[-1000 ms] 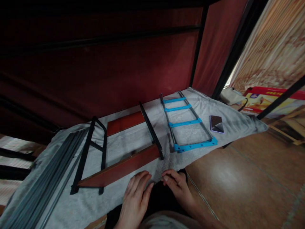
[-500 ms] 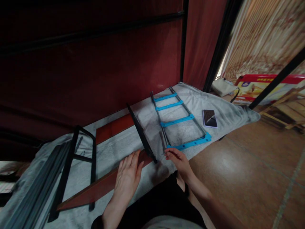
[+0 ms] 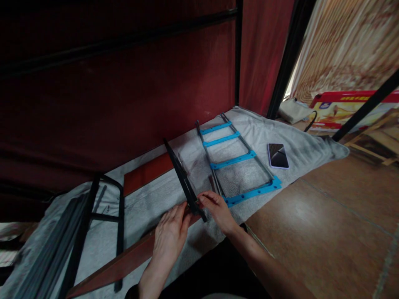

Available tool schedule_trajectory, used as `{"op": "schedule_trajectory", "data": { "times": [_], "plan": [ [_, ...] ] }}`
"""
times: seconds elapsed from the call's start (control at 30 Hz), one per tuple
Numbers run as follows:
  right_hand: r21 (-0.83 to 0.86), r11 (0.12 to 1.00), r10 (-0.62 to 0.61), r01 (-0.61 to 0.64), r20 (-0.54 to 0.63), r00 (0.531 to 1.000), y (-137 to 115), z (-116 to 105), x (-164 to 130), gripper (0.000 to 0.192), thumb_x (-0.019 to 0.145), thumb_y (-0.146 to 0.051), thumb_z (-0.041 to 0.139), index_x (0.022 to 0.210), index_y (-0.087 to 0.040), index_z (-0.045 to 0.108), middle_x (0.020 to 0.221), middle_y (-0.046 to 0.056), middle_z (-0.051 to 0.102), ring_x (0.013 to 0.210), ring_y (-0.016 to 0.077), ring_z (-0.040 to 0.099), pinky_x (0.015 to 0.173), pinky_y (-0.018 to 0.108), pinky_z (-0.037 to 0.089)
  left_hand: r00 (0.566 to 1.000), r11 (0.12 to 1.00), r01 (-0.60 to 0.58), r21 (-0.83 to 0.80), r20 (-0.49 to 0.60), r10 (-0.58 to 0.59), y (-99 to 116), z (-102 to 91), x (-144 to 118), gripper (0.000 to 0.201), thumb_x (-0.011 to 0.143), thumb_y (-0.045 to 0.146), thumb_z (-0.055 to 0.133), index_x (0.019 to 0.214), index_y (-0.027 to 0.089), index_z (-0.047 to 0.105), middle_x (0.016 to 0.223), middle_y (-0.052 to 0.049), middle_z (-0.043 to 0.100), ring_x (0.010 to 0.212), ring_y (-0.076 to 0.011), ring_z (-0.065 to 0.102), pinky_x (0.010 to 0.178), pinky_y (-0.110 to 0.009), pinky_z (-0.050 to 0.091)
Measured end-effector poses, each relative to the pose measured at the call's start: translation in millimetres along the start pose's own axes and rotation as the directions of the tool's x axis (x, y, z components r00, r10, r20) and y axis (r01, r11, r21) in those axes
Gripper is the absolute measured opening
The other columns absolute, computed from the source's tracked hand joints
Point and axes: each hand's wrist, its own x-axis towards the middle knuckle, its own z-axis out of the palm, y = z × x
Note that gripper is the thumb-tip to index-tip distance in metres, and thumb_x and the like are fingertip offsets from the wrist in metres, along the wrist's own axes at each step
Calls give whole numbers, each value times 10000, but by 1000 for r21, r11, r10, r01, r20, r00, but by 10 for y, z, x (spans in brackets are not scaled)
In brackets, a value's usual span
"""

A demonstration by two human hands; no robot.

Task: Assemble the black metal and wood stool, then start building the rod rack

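Observation:
My left hand point(image 3: 171, 230) is closed over the far end of a long reddish-brown board point(image 3: 124, 259), right beside a black metal side frame point(image 3: 181, 174). On the frame's other side, my right hand point(image 3: 215, 211) pinches a small thin metal piece point(image 3: 196, 201) against it; whether this is a screw or a key is too small to tell. A second black frame point(image 3: 120, 224) stands at the board's other end. Between the frames, farther back, lies an orange-red board point(image 3: 148, 172).
A grey cloth point(image 3: 149, 195) lies under the parts. Right of my hands is a blue-runged rack point(image 3: 233, 160) and a phone point(image 3: 278, 155). Grey tubes point(image 3: 59, 245) are bundled at the left. A red panel point(image 3: 131, 108) rises behind; tiled floor point(image 3: 305, 224) lies right.
My right hand has moved left from the blue rack's corner to the black frame, bringing the small piece against it. My left hand has closed more around the board's end.

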Motion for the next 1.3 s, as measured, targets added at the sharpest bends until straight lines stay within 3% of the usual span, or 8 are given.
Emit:
{"op": "schedule_trajectory", "data": {
  "times": [0.1,0.2,0.33,0.47,0.63,0.97,1.2,1.3],
  "plan": [
    [-44,998,-35,36,17,999,58,8,-10,286,863,-490,671,925,-213,708,820,14,693,769,165,646,745,304,530,1000,1000,11,-2,15,-11,-1,-3,13,326,984,264,462,1245,165,631,1122,-92,751,999,-254,718,879,-403,573],
    [-196,973,-115,119,35,993,33,-10,-34,254,933,-446,598,954,-216,702,842,18,690,789,166,644,753,302,518,999,1000,28,-11,22,-27,9,-24,35,315,983,269,457,1221,172,640,1114,-87,760,983,-251,725,871,-397,575],
    [-454,843,-258,287,127,958,-72,-38,-52,225,993,-380,532,993,-228,698,955,40,700,903,175,658,837,309,503,997,997,64,-51,41,-62,23,-55,59,313,998,299,434,1193,202,660,1111,-63,770,973,-235,734,855,-370,578],
    [-547,771,-281,327,168,945,-109,-49,-62,245,1019,-371,489,962,-224,676,917,38,684,859,168,652,812,296,500,986,986,147,-72,83,-141,41,-67,72,300,977,275,492,1214,212,663,1156,-51,769,1019,-234,733,896,-361,572],
    [-590,733,-258,338,219,941,-102,-35,-83,250,1021,-384,479,936,-226,654,891,31,668,816,166,634,779,290,481,970,972,213,-99,140,-198,70,-92,87,324,958,239,531,1253,217,665,1208,-48,758,1069,-237,725,933,-358,563],
    [-500,839,-177,215,123,977,-43,-59,-63,283,999,-428,484,818,-228,570,720,-30,539,688,141,524,669,267,405,961,964,219,-152,201,-187,61,-161,142,371,986,290,502,1316,293,671,1305,-19,719,1131,-213,706,930,-323,566],
    [-519,809,-218,275,170,961,-117,-34,-110,239,1006,-409,478,915,-242,623,859,8,632,812,167,593,774,301,447,945,958,245,-151,259,-200,51,-207,183,356,982,286,507,1298,294,670,1249,-26,745,1111,-222,714,910,-339,563],
    [-477,838,-205,266,177,963,-141,-39,-104,214,996,-397,493,965,-244,639,891,5,650,837,163,605,787,295,464,935,956,259,-136,284,-213,51,-219,181,356,987,295,499,1303,302,662,1265,-25,738,1111,-230,715,882,-336,566]
  ]
}}
